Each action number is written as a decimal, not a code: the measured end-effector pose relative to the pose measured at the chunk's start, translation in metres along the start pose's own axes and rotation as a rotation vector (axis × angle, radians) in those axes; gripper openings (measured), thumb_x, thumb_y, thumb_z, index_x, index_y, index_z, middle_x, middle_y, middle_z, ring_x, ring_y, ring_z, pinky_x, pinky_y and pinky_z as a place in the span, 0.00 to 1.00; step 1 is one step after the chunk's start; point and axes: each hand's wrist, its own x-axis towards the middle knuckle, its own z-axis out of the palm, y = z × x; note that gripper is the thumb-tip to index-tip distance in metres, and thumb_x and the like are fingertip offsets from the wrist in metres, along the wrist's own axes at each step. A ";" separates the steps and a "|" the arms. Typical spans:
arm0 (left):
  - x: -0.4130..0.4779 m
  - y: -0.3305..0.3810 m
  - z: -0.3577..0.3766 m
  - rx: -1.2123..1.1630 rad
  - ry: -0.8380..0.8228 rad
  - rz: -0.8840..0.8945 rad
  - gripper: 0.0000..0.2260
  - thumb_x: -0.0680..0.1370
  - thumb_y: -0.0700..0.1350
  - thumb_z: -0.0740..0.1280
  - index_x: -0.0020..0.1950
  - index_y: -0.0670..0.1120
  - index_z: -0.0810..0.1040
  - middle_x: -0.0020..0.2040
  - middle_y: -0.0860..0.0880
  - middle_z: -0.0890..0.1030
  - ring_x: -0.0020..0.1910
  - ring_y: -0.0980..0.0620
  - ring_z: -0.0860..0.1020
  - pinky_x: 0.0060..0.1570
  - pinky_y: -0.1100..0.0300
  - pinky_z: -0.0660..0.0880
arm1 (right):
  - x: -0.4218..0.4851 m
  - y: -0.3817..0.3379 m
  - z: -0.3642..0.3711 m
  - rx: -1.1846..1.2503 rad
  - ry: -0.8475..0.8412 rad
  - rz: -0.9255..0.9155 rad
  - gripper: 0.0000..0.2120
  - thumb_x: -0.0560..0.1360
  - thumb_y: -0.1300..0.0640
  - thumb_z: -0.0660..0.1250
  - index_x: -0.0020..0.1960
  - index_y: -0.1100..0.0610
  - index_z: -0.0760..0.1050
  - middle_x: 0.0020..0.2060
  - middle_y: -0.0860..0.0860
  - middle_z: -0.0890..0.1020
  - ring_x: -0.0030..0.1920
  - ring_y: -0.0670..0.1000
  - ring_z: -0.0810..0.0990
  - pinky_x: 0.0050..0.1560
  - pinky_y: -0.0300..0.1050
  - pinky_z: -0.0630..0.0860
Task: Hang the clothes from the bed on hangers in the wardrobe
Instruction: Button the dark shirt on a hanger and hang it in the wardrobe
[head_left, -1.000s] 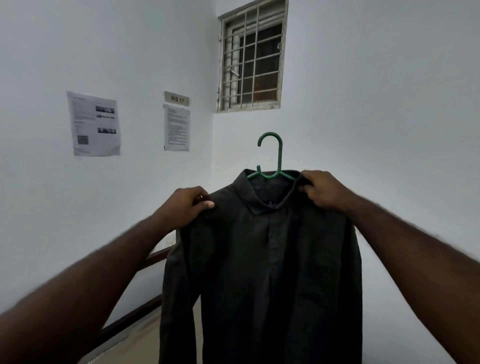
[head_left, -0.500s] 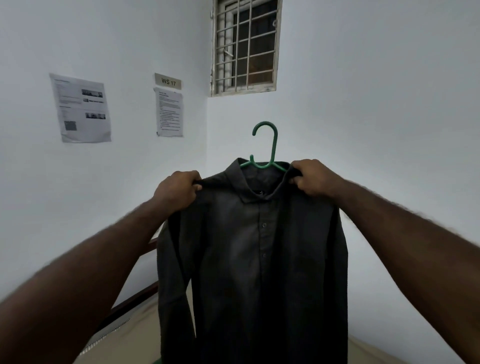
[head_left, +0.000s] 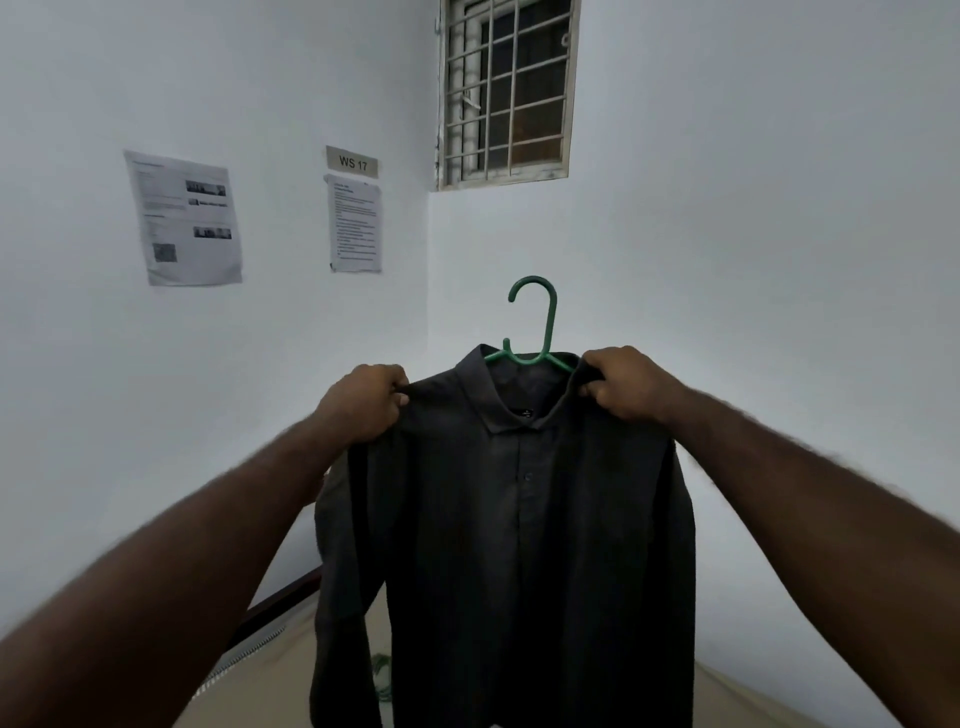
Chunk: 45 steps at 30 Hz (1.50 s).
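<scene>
The person holds a dark shirt (head_left: 519, 545) up in front of a white wall. The shirt is on a green hanger (head_left: 540, 322), and the hook sticks up above the collar. The left hand (head_left: 366, 402) grips one shoulder of the shirt with curled fingers. The right hand (head_left: 626, 384) grips the other shoulder, close by the collar. The shirt hangs down over the bed (head_left: 270, 680). This step looks like fitting the shirt on the hanger, and it seems almost done. Next, one hand should take the hook. The person must then turn to find the wardrobe, which is not in view.
</scene>
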 end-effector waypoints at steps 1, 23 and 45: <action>-0.001 -0.001 0.001 -0.030 0.005 0.003 0.06 0.76 0.43 0.66 0.44 0.54 0.73 0.46 0.49 0.80 0.48 0.47 0.78 0.48 0.54 0.75 | 0.001 0.000 0.001 0.019 0.013 0.010 0.06 0.74 0.59 0.68 0.47 0.50 0.73 0.51 0.53 0.81 0.54 0.55 0.77 0.48 0.44 0.68; 0.023 0.055 -0.003 -0.342 0.257 0.270 0.09 0.75 0.46 0.71 0.52 0.44 0.79 0.45 0.45 0.81 0.46 0.44 0.78 0.48 0.50 0.75 | -0.045 0.035 -0.011 0.264 -0.114 0.253 0.08 0.72 0.61 0.74 0.41 0.58 0.74 0.35 0.51 0.76 0.37 0.50 0.73 0.34 0.41 0.66; -0.047 0.095 0.055 -0.273 0.129 0.337 0.07 0.75 0.44 0.71 0.50 0.43 0.80 0.45 0.47 0.82 0.46 0.46 0.78 0.49 0.53 0.73 | -0.064 -0.003 0.044 0.320 -0.118 -0.051 0.25 0.73 0.54 0.74 0.68 0.51 0.71 0.56 0.48 0.78 0.56 0.50 0.77 0.55 0.42 0.71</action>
